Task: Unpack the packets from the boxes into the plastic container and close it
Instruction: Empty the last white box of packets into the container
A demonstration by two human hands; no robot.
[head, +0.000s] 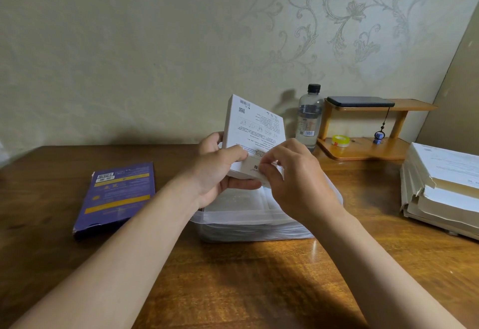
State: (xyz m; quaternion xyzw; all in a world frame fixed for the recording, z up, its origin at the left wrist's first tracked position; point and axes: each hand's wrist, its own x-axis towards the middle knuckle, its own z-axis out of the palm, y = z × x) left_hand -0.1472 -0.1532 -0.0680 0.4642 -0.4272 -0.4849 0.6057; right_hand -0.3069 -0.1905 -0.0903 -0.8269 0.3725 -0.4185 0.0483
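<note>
Above container (233,219) — white box (255,126) | left hand (215,170) grips it | right hand (298,177) pinches its lower end

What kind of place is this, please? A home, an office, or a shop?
Probably a home desk or study corner: a wooden table against patterned wallpaper, a small shelf with tape, and a stack of papers.

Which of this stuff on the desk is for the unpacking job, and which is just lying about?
Job: white box held by left hand and right hand, purple box, container.
Lying about: bottle, tape, phone, shelf, paper stack.
</note>
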